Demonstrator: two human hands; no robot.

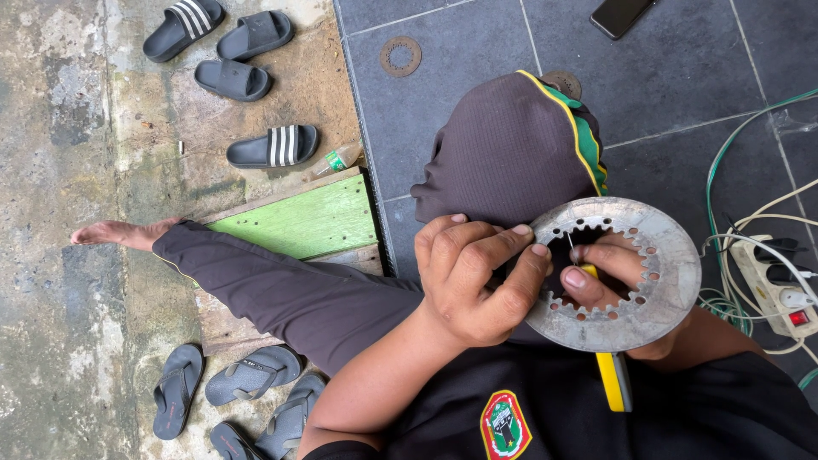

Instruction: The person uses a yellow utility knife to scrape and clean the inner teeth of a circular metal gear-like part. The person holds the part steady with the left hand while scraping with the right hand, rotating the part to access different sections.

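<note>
- Metal ring plate (pixel 648 281): flat, grey, toothed along its inner edge and pierced with small holes; held up over the person's lap, above the dark tiled floor (pixel 682 68).
- Left hand (pixel 477 277): fingers curled round the plate's left rim, gripping it.
- Right hand (pixel 609 273): seen through the plate's centre opening, fingers pinched on a yellow-handled tool (pixel 613 379) (its thin metal tip stands at the inner teeth).
- Two more ring plates (pixel 400 55) lie on the floor, one partly hidden behind the knee.
- Phone (pixel 622 15), power strip (pixel 780 285) with cables, green board (pixel 307 221), several sandals (pixel 273 146).
</note>
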